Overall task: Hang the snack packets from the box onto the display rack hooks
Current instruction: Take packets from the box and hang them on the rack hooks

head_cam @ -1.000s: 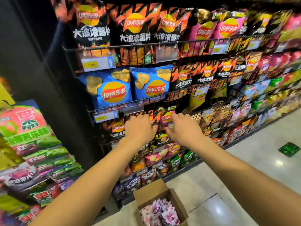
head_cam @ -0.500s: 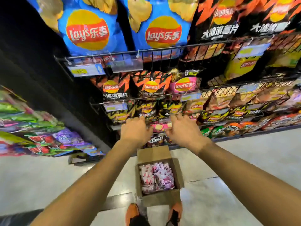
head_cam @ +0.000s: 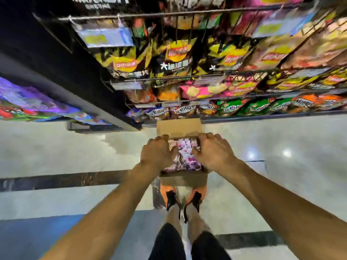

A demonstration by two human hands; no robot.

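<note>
Forearms extended downward; left hand (head_cam: 159, 153) and right hand (head_cam: 214, 153) palm-down over open cardboard box (head_cam: 178, 127) of pink snack packets (head_cam: 185, 156) on floor (head_cam: 75, 151) below display rack (head_cam: 187, 78); fingers (head_cam: 211, 136) bent, grip indeterminate.

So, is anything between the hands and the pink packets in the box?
Nothing visible does. The box stands open, the pink packets lie uncovered, and the left hand and right hand are directly over them.
</note>
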